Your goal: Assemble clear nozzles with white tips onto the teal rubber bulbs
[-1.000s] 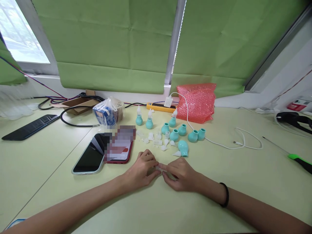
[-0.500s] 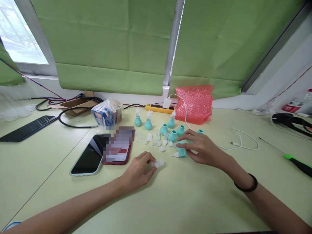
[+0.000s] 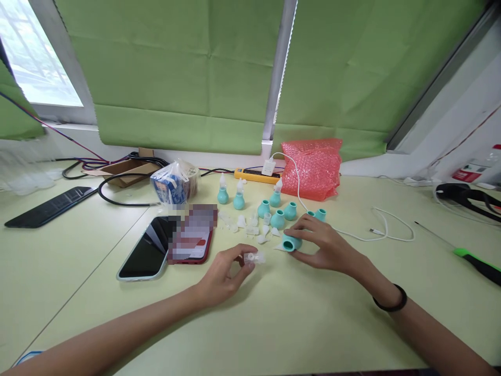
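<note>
My left hand (image 3: 225,271) pinches a small clear plastic nozzle piece (image 3: 254,257) just above the table. My right hand (image 3: 321,244) is wrapped round a teal rubber bulb (image 3: 291,242) lying on its side, its open mouth turned towards the left hand. Behind the hands lie several loose clear nozzle parts (image 3: 250,225) and several more teal bulbs (image 3: 278,218). Two bulbs with white tips fitted (image 3: 223,192) stand upright farther back.
Two phones (image 3: 146,253) lie left of the hands. A plastic-wrapped box (image 3: 172,184), a yellow power strip (image 3: 256,175) and pink bubble wrap (image 3: 313,167) sit at the back. A white cable (image 3: 385,225) and a green-handled tool (image 3: 475,261) lie to the right.
My right hand left the left hand, reached back to the teal bulb and closed round it. My left hand lifted the clear piece slightly off the table.
</note>
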Action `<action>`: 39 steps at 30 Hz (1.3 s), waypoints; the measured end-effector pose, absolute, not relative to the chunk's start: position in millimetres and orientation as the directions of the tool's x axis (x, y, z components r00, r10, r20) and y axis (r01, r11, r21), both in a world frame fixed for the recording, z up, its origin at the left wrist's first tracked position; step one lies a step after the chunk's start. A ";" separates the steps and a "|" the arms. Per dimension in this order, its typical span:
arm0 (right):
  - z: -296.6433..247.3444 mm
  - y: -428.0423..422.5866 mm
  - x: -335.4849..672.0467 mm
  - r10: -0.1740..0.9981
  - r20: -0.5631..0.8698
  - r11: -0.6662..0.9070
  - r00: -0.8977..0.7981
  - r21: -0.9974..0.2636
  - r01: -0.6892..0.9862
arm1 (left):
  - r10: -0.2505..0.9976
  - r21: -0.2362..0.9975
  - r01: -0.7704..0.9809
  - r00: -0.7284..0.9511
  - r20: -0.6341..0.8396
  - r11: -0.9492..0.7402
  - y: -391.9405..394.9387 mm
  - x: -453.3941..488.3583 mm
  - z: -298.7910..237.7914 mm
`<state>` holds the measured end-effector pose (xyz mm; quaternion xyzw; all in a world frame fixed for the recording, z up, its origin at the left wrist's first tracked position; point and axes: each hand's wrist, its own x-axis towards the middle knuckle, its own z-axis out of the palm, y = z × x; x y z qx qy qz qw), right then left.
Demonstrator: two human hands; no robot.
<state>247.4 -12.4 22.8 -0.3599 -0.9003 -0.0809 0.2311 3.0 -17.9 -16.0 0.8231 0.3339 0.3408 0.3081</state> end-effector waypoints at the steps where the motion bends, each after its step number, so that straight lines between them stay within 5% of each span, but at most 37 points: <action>1: 24.3 -17.1 243.3 0.584 0.540 0.748 -0.606 -0.069 0.660 | 0.764 0.772 0.293 0.540 0.354 -0.565 -19.8 3.6 -14.8; 4: 22.6 -28.4 229.4 0.553 0.618 0.769 -0.558 -0.121 0.627 | 0.767 0.826 0.188 0.521 0.374 -0.531 -24.9 5.3 -13.4; 11: 6.3 -37.6 209.9 0.627 0.518 0.718 -0.581 -0.097 0.689 | 0.770 0.857 0.163 0.542 0.336 -0.489 -27.0 6.2 -14.6; 19: -14.4 -46.2 201.7 0.710 0.504 0.670 -0.492 -0.267 0.692 | 0.755 0.881 0.217 0.623 0.205 -0.419 -26.1 6.5 -10.0; 25: -28.8 -43.0 199.3 0.649 0.598 0.680 -0.469 -0.179 0.711 | 0.731 0.937 0.210 0.679 0.065 -0.278 -19.8 8.8 -7.7; 29: -26.9 -43.2 196.0 0.711 0.536 0.667 -0.456 -0.306 0.679 | 0.703 0.815 0.283 0.683 0.198 -0.505 -24.4 7.2 -6.9; 34: -19.9 -45.8 191.3 0.843 0.346 0.536 -0.412 -0.604 0.590 | 0.503 0.542 0.221 0.737 0.452 -0.811 -26.6 3.9 -11.5; 39: -13.7 -45.4 191.4 0.881 0.118 0.379 -0.458 -0.757 0.533 | 0.323 0.315 0.180 0.807 0.494 -0.932 -22.9 2.9 -13.1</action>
